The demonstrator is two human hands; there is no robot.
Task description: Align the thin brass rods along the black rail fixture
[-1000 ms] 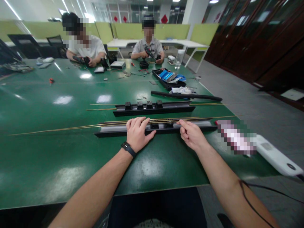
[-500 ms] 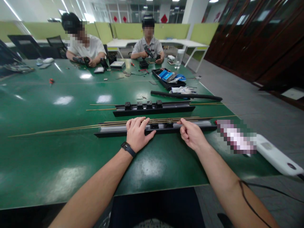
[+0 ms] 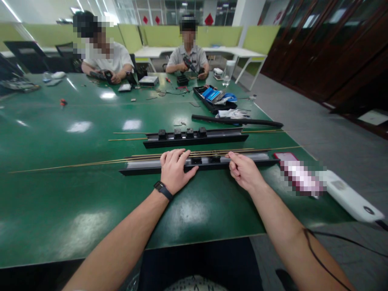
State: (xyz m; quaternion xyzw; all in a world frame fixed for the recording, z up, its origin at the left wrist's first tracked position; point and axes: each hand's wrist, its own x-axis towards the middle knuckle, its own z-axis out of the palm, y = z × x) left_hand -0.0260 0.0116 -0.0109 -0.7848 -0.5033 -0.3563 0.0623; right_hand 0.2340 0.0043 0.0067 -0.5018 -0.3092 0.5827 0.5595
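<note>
A long black channel with a pale inside lies crosswise before me, with small black blocks in it. Thin brass-coloured rods run along its top and stick out far to the left. My left hand, a dark watch on its wrist, rests over the channel and rods, fingers laid across and thumb spread at the near wall. Right of the blocks, my right hand is closed, thumb and forefinger pinching a thin brass rod over the channel. Its other fingers are curled in.
Behind lies a second channel holding several black blocks. Farther back are a black tube, white gloves and a tray of blue packets. At right lie a red-edged phone and a white device. Two people sit across the green table.
Both hands keep nearly the same place on the channel and rods. The right fingertips have shifted very slightly to the left. The whole view has tilted a little.
</note>
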